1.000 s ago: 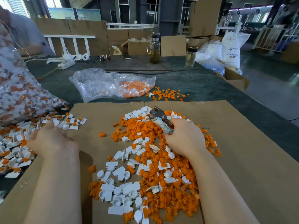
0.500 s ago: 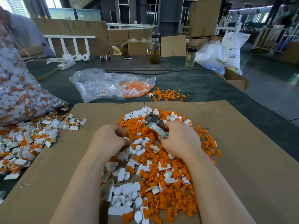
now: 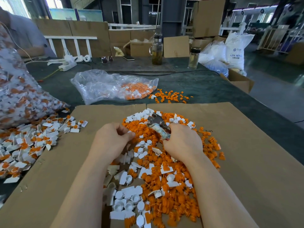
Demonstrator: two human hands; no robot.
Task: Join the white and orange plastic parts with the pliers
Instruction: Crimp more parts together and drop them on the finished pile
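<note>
Pliers (image 3: 158, 125): gripped by right hand (image 3: 182, 142), head over the pile (image 3: 164, 178).
Left hand (image 3: 113, 139): fingers curled, pinching a white part (image 3: 130, 132).

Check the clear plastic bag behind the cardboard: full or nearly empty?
Nearly empty. The clear bag lies flat and crumpled on the table, with only a thin layer of orange and white parts at its right end.
</note>
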